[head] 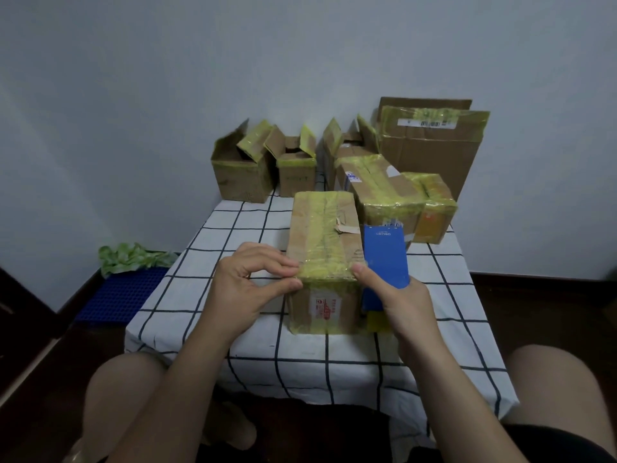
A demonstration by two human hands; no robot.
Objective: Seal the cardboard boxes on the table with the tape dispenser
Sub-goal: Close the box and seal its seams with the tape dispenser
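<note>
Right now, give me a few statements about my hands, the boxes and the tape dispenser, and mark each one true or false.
1. The right hand holds the blue tape dispenser against the right side of the nearest box. True.
2. The left hand lies flat on the tablecloth. False: its fingers pinch the yellow tape at the box's near top edge.
3. The far-left box has its flaps up. True.
4. The tablecloth is plain red. False: it is white with dark grid lines.
</note>
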